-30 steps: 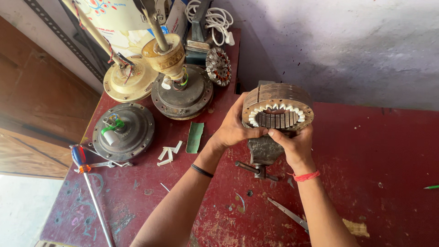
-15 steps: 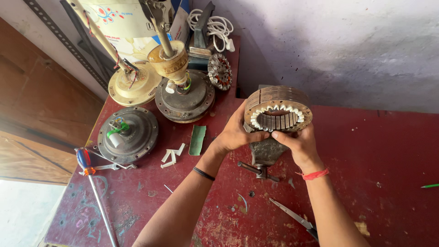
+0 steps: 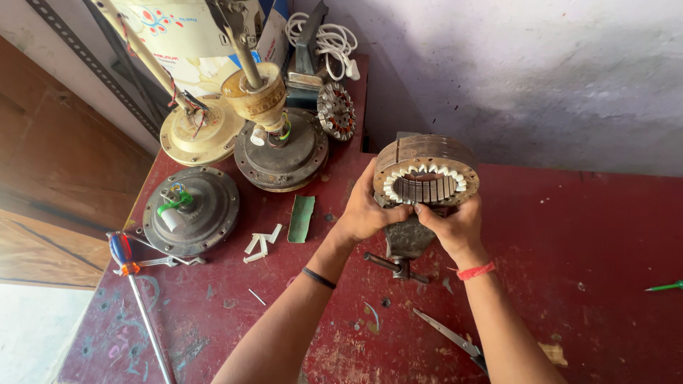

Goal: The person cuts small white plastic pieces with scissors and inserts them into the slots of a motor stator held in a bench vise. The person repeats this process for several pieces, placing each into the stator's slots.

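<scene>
motor core (image 3: 425, 171), a round ring of stacked metal plates with white slot liners round its inner hole, sits on a small bench vise (image 3: 407, 238) on the red table (image 3: 590, 284). its hole faces up and slightly toward the camera; the ring's axis stands near upright, tilted a little. left hand (image 3: 364, 212) grips the core's left side, fingers wrapped round the outer wall. right hand (image 3: 449, 222) holds the near rim, thumb and fingertips pinching at the inner edge. both hands closed on the core, below and beside it.

left of the core and behind it: a white carton (image 3: 186, 35) with red and blue printing, upright against the wall. further left of the core, a dark round motor housing (image 3: 191, 210), a cream one (image 3: 201, 131), and a third dark one (image 3: 282, 153) carrying a cream shaft cap. a green paper strip (image 3: 302, 217) lies just left of the left hand. scissors (image 3: 452, 338) lie in front of the vise. a screwdriver (image 3: 135, 295) with blue and orange handle lies far left.
</scene>
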